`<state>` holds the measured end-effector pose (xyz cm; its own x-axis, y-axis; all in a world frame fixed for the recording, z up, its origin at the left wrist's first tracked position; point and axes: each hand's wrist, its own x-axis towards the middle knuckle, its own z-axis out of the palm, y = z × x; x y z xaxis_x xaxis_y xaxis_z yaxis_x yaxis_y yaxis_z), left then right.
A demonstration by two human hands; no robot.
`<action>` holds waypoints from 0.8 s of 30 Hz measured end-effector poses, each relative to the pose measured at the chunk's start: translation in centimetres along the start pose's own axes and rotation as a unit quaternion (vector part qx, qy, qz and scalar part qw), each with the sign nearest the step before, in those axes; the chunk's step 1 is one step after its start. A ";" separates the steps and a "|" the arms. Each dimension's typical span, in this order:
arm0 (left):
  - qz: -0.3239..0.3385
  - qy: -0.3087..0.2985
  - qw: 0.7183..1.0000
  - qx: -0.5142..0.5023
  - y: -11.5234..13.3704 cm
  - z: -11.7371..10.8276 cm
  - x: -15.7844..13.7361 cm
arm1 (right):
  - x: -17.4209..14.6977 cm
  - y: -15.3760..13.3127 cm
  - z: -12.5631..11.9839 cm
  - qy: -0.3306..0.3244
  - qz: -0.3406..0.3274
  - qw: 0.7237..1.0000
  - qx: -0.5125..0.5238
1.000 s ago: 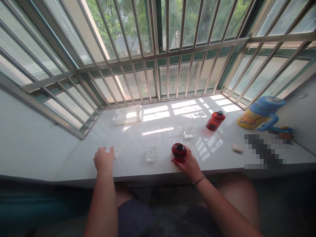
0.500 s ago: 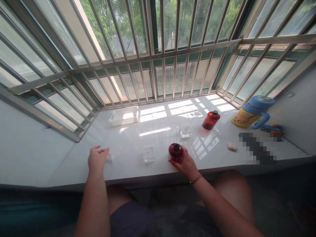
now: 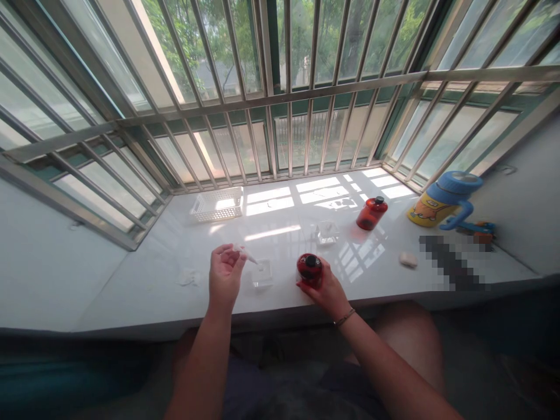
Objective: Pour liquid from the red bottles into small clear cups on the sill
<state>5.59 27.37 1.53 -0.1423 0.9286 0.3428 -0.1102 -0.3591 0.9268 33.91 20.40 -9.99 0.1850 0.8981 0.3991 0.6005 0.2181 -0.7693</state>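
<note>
My left hand (image 3: 225, 271) is closed on a slim white pointed piece (image 3: 248, 255), perhaps twisted tissue. Its tip points right and down, over or beside a small clear square dish (image 3: 261, 277); I cannot tell whether they touch. My right hand (image 3: 329, 289) wraps round a red bottle (image 3: 308, 269) with a black cap, which stands near the counter's front edge. A crumpled white scrap (image 3: 188, 277) lies left of my left hand. Behind the held bottle sits a second clear square dish (image 3: 327, 234).
Another red bottle (image 3: 371, 214) stands farther back on the white counter (image 3: 131, 291). At the right are a blue and yellow jug (image 3: 437, 201), a small beige block (image 3: 408, 259) and a blurred-out patch. A white basket (image 3: 217, 205) sits beneath the barred window.
My left hand has moved right from beside the white scrap and now holds the white pointed piece near the dish. The right hand keeps its grip on the red bottle.
</note>
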 end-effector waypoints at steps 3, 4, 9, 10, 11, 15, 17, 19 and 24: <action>0.013 -0.021 0.999 0.027 -1.2 0.3 -0.6 | 0.0 -0.1 -0.2 -0.002 -0.007 1.000 -0.004; 0.020 -0.028 0.999 0.040 -1.5 0.3 -0.7 | 0.1 -0.2 -0.2 -0.003 -0.009 1.000 -0.005; 0.031 -0.042 0.996 0.070 -2.7 0.4 -1.2 | 0.1 -0.4 -0.3 0.000 -0.011 1.000 -0.010; 0.030 -0.041 0.996 0.075 -2.8 0.5 -1.3 | 0.1 -0.4 -0.3 0.001 -0.011 1.000 -0.010; 0.028 -0.041 0.996 0.080 -3.0 0.5 -1.4 | 0.1 -0.4 -0.3 0.001 -0.011 1.000 -0.009; 0.010 -0.057 0.991 0.120 -3.9 0.4 -2.3 | 0.1 -0.3 -0.3 0.000 -0.006 1.000 -0.005; 0.003 -0.064 0.985 0.163 -4.5 0.2 -2.8 | 0.1 -0.3 -0.3 -0.001 -0.003 1.000 -0.003; -0.005 -0.067 0.976 0.207 -5.1 0.0 -3.3 | 0.1 -0.3 -0.3 -0.001 -0.003 1.000 -0.003; -0.037 -0.068 0.974 0.215 -5.9 -0.3 -3.4 | 0.1 -0.3 -0.3 -0.003 -0.006 1.000 -0.001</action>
<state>6.43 26.35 -5.17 -0.0151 0.9649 0.2621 0.3109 -0.2446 0.9184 33.98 20.29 -9.62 0.1732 0.8975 0.4056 0.6035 0.2288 -0.7639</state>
